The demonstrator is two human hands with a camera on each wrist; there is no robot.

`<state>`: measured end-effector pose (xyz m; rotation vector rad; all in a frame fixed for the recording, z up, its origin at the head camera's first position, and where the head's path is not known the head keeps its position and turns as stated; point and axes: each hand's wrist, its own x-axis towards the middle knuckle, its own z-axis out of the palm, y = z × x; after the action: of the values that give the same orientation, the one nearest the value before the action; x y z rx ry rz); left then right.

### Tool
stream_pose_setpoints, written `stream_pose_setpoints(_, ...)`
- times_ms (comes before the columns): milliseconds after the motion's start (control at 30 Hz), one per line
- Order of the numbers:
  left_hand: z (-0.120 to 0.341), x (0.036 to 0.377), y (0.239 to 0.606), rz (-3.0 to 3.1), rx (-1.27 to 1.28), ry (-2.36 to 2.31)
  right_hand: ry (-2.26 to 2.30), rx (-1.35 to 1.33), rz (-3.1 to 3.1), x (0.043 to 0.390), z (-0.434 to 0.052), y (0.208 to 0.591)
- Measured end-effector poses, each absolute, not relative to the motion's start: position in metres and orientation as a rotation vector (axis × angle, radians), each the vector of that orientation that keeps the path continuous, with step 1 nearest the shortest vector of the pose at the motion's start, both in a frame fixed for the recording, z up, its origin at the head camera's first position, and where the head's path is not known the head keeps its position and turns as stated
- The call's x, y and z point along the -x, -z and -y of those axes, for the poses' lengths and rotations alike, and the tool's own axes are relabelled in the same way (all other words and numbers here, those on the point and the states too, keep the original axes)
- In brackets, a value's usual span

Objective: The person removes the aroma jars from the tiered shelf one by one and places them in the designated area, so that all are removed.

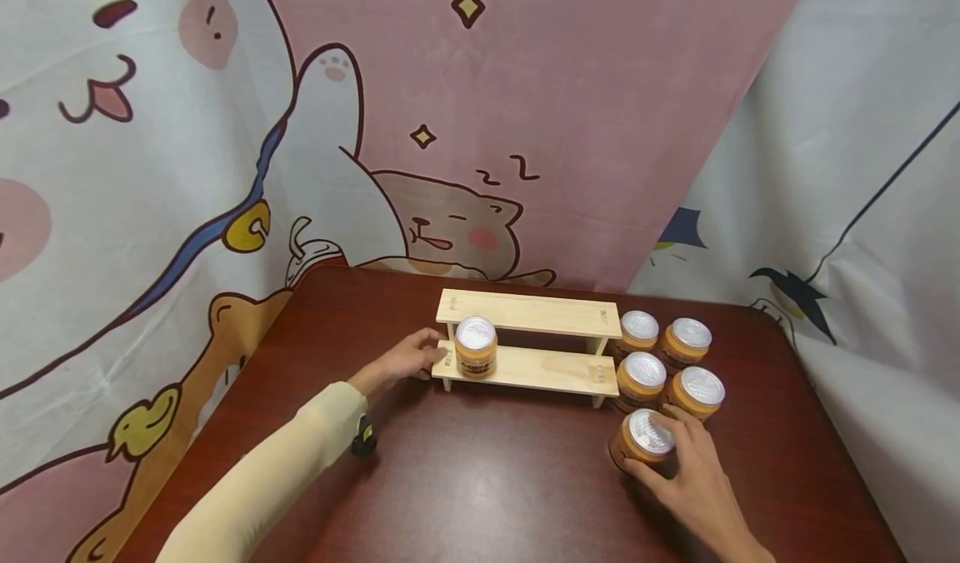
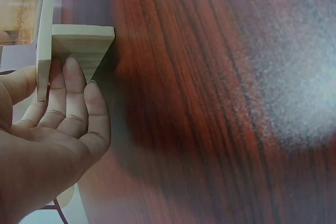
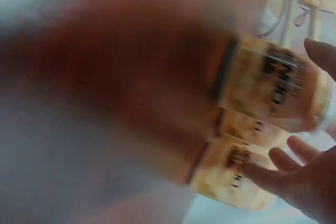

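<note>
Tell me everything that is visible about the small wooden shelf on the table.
The wooden shelf is made of pale, unpainted wood with two flat steps, the rear one higher than the front one. It stands upright on the dark brown table, near its back edge. One orange jar with a silver lid stands at the left end of the lower step; the upper step holds nothing. The left hand rests with straight fingers against the shelf's left end. Five more jars stand beside its right end.

Staged tabletop recording corner, cartoon-animal printed cloth backdrops [image 1: 465, 105] hung close behind a dark red wooden table [image 1: 480, 480], small two-step wooden shelf [image 1: 528, 342] on the table, identical orange jars [image 1: 667, 363] clustered beside the shelf
</note>
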<state>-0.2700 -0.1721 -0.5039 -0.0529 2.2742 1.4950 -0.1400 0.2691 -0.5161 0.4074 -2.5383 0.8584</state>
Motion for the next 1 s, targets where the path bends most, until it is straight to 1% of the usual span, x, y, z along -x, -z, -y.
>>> stream_pose_setpoints(67, 0.173, 0.270, 0.504, -2.275, 0.050, -1.495, -0.829, -0.430, 2.518, 0.139, -0.268, 0.505)
stream_pose_setpoints(233, 0.174, 0.272, 0.503, -2.282, 0.033, -1.498, -0.842, -0.594, 2.338, 0.144, -0.258, 0.472)
stream_pose_setpoints(367, 0.174, 0.272, 0.502, -2.273, 0.024, -1.506, -0.889, -0.685, 2.314, 0.149, -0.236, 0.449)
stream_pose_setpoints(467, 0.174, 0.272, 0.502, -2.265, 0.019, -1.512, -0.896, -0.738, 2.382, 0.155, -0.215, 0.440)
stream_pose_setpoints(633, 0.175, 0.272, 0.504, -2.273, 0.027, -1.513, -0.936, -0.846, 2.534, 0.173, -0.175, 0.436)
stream_pose_setpoints(800, 0.175, 0.272, 0.505, -2.276, 0.018, -1.506, -1.076, -0.921, 2.557, 0.195, -0.136, 0.444)
stream_pose_setpoints(1000, 0.173, 0.271, 0.503, -2.268, 0.026, -1.511, -1.103, -0.872, 2.529, 0.217, -0.103, 0.463)
